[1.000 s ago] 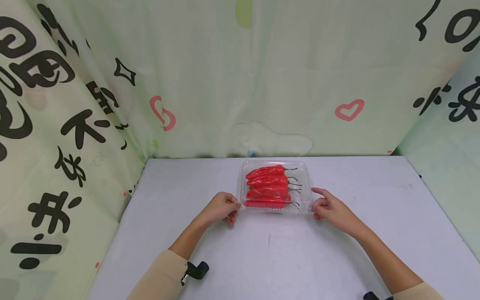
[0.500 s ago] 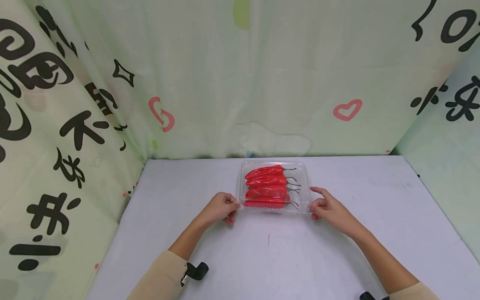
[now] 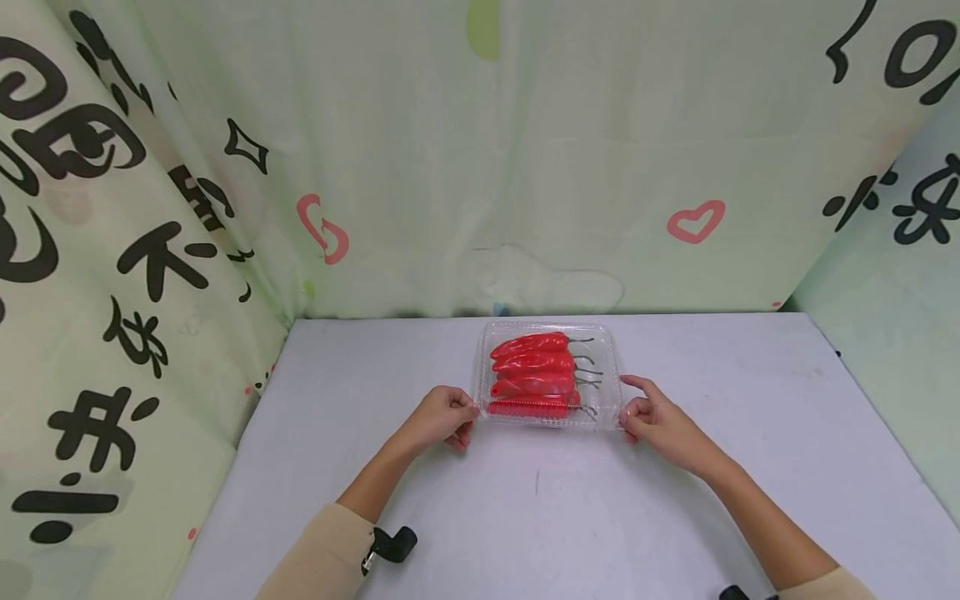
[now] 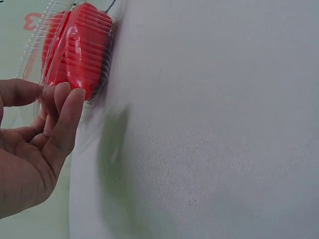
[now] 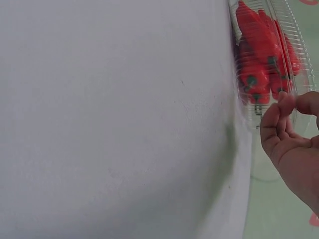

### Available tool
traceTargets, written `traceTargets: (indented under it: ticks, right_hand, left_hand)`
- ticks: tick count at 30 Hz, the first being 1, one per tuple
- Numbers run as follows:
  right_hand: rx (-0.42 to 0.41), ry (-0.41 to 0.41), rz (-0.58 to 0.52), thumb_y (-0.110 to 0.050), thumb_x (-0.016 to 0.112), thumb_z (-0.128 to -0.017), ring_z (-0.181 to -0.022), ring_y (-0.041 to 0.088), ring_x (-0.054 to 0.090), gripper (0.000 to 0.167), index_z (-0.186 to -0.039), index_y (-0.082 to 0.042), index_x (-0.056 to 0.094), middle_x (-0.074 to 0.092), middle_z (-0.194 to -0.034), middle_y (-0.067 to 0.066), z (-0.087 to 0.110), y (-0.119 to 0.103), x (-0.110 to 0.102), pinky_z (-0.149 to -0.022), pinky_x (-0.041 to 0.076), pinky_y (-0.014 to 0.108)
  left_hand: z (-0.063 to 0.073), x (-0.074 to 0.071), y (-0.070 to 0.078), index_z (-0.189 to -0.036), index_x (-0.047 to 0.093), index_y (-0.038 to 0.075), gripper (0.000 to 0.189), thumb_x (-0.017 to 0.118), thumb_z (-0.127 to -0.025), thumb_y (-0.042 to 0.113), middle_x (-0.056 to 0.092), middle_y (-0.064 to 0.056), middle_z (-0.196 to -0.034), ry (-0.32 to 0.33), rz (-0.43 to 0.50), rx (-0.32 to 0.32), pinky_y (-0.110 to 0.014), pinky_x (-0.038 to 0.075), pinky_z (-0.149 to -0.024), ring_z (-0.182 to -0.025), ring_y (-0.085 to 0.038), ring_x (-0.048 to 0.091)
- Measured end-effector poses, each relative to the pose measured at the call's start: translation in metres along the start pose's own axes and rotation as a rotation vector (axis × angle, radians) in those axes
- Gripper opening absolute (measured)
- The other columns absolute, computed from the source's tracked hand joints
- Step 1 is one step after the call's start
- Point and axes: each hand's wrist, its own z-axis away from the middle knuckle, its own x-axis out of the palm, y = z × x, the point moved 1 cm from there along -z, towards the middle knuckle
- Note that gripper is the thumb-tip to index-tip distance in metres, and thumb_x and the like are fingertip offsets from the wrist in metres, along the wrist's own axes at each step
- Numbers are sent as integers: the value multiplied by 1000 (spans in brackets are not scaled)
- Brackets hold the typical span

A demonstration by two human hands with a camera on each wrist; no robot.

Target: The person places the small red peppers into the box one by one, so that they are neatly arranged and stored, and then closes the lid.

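Observation:
A clear plastic clamshell box (image 3: 609, 354) lies near the table's far edge in the head view. Inside it several red chili peppers (image 3: 532, 362) are stacked in rows, their thin stems pointing right. My left hand (image 3: 441, 416) pinches the box's rim at the near left corner. At the near right corner my right hand (image 3: 660, 421) pinches the rim between thumb and finger. The left wrist view shows the left thumb and fingertips (image 4: 75, 97) on the edge of the ribbed plastic. In the right wrist view the right hand (image 5: 291, 144) meets the rim beside the pepper stems.
The white table (image 3: 540, 517) spreads out in front of the box and to both sides. A pale green printed curtain (image 3: 420, 167) hangs behind the table and on the left and right. A black wrist camera (image 3: 396, 543) sits on the left sleeve.
Both hands stay at the corners of the box. The right thumb and fingers have shifted very slightly at the rim; otherwise only the head view has moved a little.

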Motion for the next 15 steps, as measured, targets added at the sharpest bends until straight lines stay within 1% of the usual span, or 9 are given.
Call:
traceTargets:
  ticks: [11,15]
  right_hand:
    - [-91,2,22,3,59,-100,-67,4,51,65,-152,12,21,56,-85,5,2,-3,1,-61,48,19]
    - [-99,0,40,3,59,-100,-66,4,51,65,-152,12,21,56,-84,4,1,-3,1,-61,48,20]
  left_hand:
    - [-2,-1,-4,-97,62,-10,20,63,-100,9,63,-22,-75,-13,20,23,-36,64,-58,-53,-18,61]
    - [-2,-1,-6,-97,62,-10,20,63,-100,10,64,-22,-75,-18,11,22,-36,64,-58,-54,-18,61]
